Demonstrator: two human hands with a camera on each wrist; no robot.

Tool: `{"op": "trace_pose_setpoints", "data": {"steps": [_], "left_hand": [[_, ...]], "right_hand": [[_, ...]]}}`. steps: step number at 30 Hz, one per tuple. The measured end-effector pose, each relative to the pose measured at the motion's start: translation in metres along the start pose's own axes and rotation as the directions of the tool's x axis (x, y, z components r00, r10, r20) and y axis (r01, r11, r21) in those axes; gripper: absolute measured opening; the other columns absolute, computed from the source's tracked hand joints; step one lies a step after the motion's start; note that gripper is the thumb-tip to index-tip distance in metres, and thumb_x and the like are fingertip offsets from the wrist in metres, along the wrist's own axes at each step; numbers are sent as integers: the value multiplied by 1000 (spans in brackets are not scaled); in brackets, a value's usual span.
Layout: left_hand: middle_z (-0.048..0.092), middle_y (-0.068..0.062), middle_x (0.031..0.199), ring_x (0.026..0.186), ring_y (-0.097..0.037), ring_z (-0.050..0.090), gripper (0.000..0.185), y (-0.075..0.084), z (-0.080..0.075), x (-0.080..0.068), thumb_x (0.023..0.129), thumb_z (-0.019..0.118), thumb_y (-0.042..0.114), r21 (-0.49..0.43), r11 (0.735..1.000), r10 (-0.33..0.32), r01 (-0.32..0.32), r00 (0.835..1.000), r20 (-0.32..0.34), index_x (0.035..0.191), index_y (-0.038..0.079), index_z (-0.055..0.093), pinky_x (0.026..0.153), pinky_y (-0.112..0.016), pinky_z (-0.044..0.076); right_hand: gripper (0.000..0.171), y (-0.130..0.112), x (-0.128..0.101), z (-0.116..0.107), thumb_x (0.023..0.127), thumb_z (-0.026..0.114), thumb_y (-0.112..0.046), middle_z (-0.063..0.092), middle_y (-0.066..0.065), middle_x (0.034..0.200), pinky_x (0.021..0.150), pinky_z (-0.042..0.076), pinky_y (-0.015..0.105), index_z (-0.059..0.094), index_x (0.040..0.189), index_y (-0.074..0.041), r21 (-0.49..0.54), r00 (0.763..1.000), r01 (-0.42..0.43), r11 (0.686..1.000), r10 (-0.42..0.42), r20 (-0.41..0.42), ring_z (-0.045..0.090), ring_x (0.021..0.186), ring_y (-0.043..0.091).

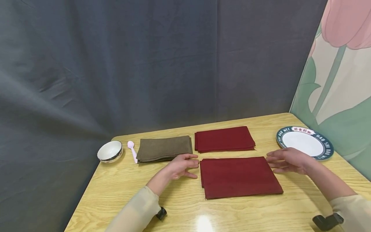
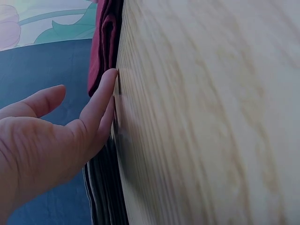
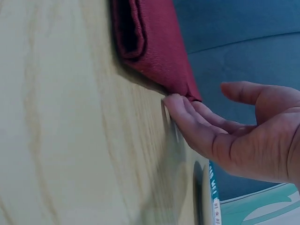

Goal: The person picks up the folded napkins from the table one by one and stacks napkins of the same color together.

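Observation:
A folded dark red cloth (image 1: 240,178) lies flat on the wooden table between the two hands. My left hand (image 1: 182,166) is beside its left edge, fingers spread and thumb apart. In the left wrist view the fingertips (image 2: 111,75) are low at the table, close by the folded red edge (image 2: 101,56); contact is hard to tell. At the cloth's right edge is my right hand (image 1: 287,160). Its fingertips (image 3: 174,101) appear to touch the cloth's corner (image 3: 180,84) in the right wrist view, with the thumb raised away. Neither hand grips anything.
Behind lie another folded red cloth (image 1: 224,139) and a brown folded stack (image 1: 165,147). A pink spoon (image 1: 131,149) and white bowl (image 1: 110,150) sit at the left. A green-rimmed plate (image 1: 302,143) is just beyond my right hand. A dark curtain (image 1: 174,64) hangs behind the table.

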State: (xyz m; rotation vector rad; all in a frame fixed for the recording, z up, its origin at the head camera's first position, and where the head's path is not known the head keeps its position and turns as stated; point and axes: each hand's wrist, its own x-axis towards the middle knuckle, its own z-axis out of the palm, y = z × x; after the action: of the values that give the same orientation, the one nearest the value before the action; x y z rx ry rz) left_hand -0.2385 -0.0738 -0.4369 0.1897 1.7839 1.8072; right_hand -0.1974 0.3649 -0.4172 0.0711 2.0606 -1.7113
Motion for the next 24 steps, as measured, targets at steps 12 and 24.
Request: {"op": "trace_pose_setpoints", "data": {"steps": [12, 24], "left_hand": [[42, -25, 151, 135, -41, 45, 50, -3, 8, 7, 100, 58, -2, 13, 1000, -4, 4, 1000, 6, 146, -12, 43, 85, -48, 58], [50, -20, 132, 100, -23, 61, 45, 3, 17, 8, 97, 61, -8, 84, 996, -6, 6, 1000, -7, 141, -6, 52, 87, -44, 57]], "right_hand": [[33, 10, 11, 7, 105, 52, -12, 72, 9, 106, 83, 59, 40, 61, 121, 15, 49, 997, -9, 999, 5, 80, 70, 93, 20], [18, 9, 15, 13, 106, 50, -7, 73, 9, 100, 82, 59, 40, 64, 110, 2, 161, 984, -17, 987, -12, 175, 71, 91, 20]]}}
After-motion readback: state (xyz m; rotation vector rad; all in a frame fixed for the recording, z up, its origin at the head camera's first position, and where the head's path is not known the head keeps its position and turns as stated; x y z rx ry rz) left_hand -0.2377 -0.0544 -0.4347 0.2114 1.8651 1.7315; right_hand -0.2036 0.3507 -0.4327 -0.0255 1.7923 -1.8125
